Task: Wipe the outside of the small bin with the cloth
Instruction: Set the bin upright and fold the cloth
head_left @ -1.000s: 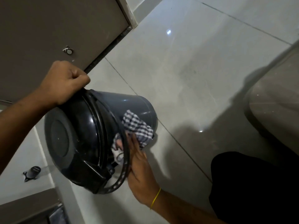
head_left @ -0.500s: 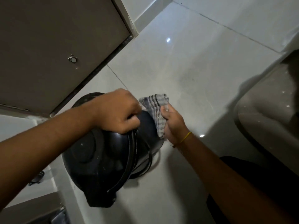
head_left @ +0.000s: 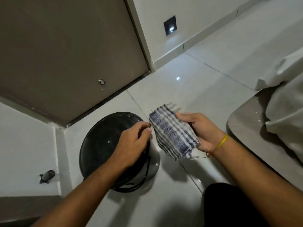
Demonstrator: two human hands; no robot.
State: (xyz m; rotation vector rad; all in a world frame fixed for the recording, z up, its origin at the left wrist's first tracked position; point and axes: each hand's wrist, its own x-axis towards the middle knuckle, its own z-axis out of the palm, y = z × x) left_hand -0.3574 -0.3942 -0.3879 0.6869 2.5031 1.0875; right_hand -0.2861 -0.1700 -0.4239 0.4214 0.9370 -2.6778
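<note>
A door (head_left: 65,54) is filling the far left, open tiled floor (head_left: 188,89) stretching right toward a bed (head_left: 282,115). The small bin (head_left: 101,145) is standing near the door, both hands holding the cloth (head_left: 173,133) beside it: right hand (head_left: 203,133) gripping, left hand (head_left: 132,145) pinching its left edge.

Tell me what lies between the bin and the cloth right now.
In the head view, the left hand lies there, over the bin lid's right side, fingertips pinching the cloth edge. The right hand holds the cloth's other side.
</note>
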